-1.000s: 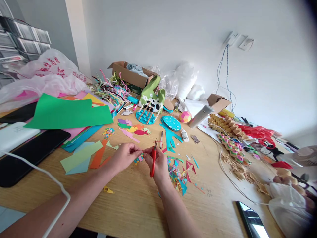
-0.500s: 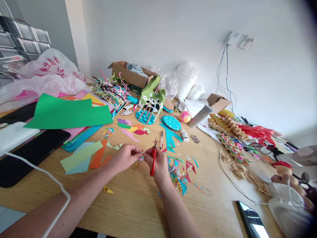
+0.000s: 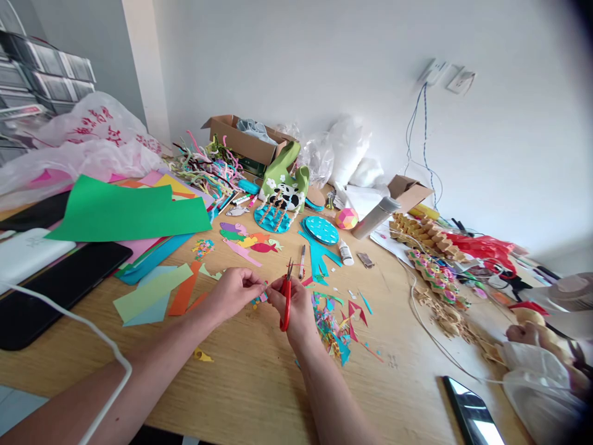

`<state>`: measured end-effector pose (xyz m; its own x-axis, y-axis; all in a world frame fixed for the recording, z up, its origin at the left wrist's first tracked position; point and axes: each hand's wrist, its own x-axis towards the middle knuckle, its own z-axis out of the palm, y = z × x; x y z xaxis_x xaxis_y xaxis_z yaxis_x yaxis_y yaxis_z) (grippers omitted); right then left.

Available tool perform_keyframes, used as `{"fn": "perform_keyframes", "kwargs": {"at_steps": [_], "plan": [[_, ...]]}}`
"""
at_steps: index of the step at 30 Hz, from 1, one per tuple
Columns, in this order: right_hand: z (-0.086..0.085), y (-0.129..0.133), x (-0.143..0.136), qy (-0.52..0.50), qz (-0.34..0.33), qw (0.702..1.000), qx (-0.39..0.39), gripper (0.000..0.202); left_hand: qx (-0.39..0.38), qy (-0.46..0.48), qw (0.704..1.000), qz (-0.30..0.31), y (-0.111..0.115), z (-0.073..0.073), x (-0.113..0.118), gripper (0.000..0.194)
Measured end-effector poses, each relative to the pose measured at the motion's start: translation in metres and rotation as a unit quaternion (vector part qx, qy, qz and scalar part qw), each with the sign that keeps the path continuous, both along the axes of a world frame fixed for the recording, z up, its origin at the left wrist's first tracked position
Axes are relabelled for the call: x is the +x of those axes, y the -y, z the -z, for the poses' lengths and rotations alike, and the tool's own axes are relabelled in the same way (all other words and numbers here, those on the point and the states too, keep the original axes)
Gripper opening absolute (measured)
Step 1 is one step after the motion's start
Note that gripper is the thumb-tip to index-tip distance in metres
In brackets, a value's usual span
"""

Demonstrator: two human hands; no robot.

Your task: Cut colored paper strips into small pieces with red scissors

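Red-handled scissors (image 3: 286, 300) hang in my right hand (image 3: 296, 304), their blades pointing away from me. The thumb and finger of that hand also pinch together at the tips. My left hand (image 3: 241, 287) is closed in a pinch right beside them, and whatever lies between its fingertips is too small to make out. Below the fingertips sits a small heap of coloured paper bits (image 3: 260, 300). Just past the hands are a pen (image 3: 302, 261) and cut blue paper (image 3: 317, 259). Several paper fish (image 3: 252, 240) lie farther back.
Paper scraps (image 3: 331, 327) are heaped right of my hands. Coloured sheets, including a green one (image 3: 130, 213), lie at left by a black tablet-like slab (image 3: 60, 290). A grey bottle (image 3: 377, 216) leans at the back. A phone (image 3: 472, 411) lies near the front right, beside a white cable (image 3: 417, 303).
Both hands stay almost in place, fingertips still together. The right hand and the scissors have shifted very slightly.
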<state>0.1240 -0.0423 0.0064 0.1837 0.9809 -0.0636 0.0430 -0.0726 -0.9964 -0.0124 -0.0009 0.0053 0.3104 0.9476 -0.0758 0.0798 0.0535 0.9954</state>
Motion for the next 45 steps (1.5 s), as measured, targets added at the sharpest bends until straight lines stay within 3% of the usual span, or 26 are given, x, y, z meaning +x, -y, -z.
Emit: {"fn": "perform_keyframes", "kwargs": {"at_steps": [12,27,34,40,45], "plan": [[-0.0014,0.001,-0.0011,-0.021,0.015,1.0,0.009,0.021,-0.002,-0.001,1.0,0.004,0.0002,-0.0017,-0.0006,0.014],[0.0024,0.0003,-0.0003,0.034,-0.014,0.999,0.007,0.022,-0.015,-0.025,0.999,0.021,0.0013,-0.0063,-0.0012,0.011],[-0.0003,0.001,0.0024,0.053,-0.041,0.998,-0.007,0.026,-0.051,0.042,0.998,0.018,-0.0022,-0.0018,-0.0029,0.009],[0.0017,0.0039,0.0019,0.064,-0.127,0.988,-0.052,0.043,-0.136,0.186,0.972,0.036,-0.0079,0.002,-0.0077,0.012],[0.0036,0.0064,-0.0006,0.033,-0.181,0.981,-0.07,0.052,-0.14,0.206,0.967,0.046,-0.0078,0.0018,-0.0096,0.01]]}}
